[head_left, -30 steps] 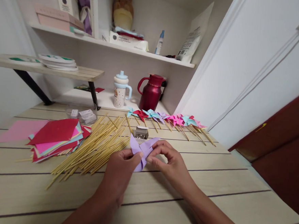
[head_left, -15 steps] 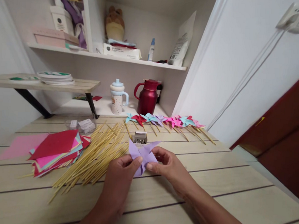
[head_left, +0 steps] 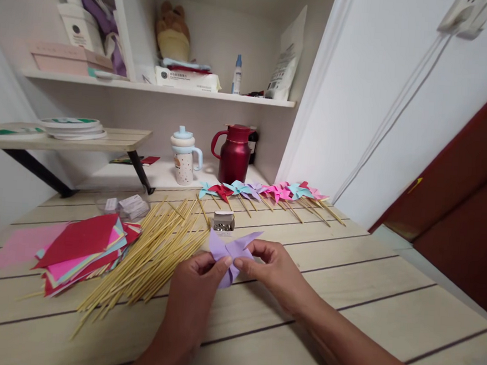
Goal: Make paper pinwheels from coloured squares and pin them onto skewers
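Both of my hands pinch a folded purple paper pinwheel (head_left: 226, 249) just above the wooden table (head_left: 364, 302). My left hand (head_left: 196, 290) grips its left side with thumb and fingers. My right hand (head_left: 270, 270) holds the right side, fingertips meeting at the centre. A heap of bamboo sticks (head_left: 155, 248) lies just left of my hands. A small open box of pins (head_left: 223, 221) sits directly behind the purple paper.
A stack of coloured paper squares (head_left: 83, 246) lies at the left. A row of finished pinwheels on sticks (head_left: 267, 194) lines the table's back. Behind stand a red jug (head_left: 235, 154) and a sippy cup (head_left: 184, 156). A clear plastic bag (head_left: 123, 204) lies near the sticks.
My hands and the purple pinwheel stay together; the fingers have shifted slightly at its centre. The camera view has drifted a little to the right.
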Available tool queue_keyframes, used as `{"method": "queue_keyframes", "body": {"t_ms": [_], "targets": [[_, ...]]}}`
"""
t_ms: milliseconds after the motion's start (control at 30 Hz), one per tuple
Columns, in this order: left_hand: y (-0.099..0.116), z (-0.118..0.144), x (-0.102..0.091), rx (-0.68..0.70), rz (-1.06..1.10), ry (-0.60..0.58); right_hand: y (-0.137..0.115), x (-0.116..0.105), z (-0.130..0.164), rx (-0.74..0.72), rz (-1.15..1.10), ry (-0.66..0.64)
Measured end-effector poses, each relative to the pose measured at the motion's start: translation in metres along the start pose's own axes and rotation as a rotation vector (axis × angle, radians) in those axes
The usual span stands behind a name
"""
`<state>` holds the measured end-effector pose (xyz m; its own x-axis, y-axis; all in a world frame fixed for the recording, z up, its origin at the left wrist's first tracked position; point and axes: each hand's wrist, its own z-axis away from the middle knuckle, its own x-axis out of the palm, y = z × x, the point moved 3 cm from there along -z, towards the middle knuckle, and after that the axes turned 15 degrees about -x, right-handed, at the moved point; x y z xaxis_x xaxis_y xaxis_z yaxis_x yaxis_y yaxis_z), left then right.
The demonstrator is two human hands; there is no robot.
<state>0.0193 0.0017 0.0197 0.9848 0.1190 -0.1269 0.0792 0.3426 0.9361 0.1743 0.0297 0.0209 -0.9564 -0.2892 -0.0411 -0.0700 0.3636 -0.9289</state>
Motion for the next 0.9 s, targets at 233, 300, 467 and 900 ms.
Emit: {"method": "queue_keyframes", "body": {"t_ms": [233, 300, 467, 900], "targets": [[-0.0020, -0.0009, 0.0049, -0.032, 0.093, -0.071, -0.0042, -0.0009, 0.0001, 0.023, 0.020, 0.014], [-0.0018, -0.0006, 0.0051, -0.038, 0.117, -0.082, -0.0053, -0.0011, -0.0002, 0.031, 0.030, 0.017], [0.0022, 0.0031, 0.0059, -0.012, 0.159, -0.117, -0.0048, -0.0028, -0.0009, 0.019, 0.038, 0.030], [0.0047, 0.0043, 0.0065, -0.034, 0.224, -0.199, -0.0059, -0.0041, -0.0019, -0.041, 0.137, 0.029]]}}
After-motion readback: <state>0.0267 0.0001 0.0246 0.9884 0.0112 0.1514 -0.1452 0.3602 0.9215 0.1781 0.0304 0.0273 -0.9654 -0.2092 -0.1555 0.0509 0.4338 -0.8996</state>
